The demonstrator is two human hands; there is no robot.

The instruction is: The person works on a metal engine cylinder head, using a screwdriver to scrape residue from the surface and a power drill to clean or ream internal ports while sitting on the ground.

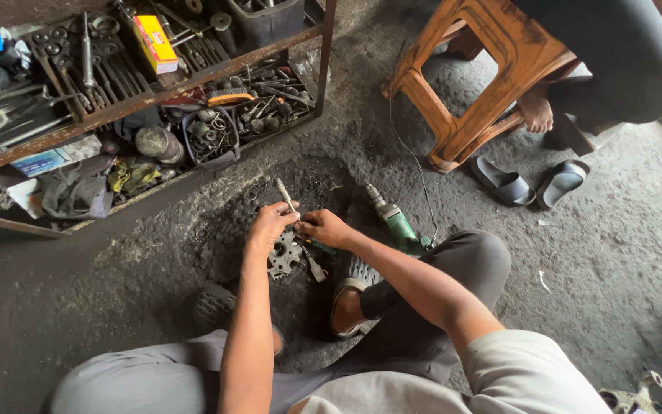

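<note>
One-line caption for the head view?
Both hands, left hand and right hand, hold a metal tool over a toothed metal part.

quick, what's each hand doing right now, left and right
Left hand: closed around a slim metal tool, above the round toothed metal part on the floor.
Right hand: fingers curled shut beside the left hand; what it holds cannot be told.
</note>
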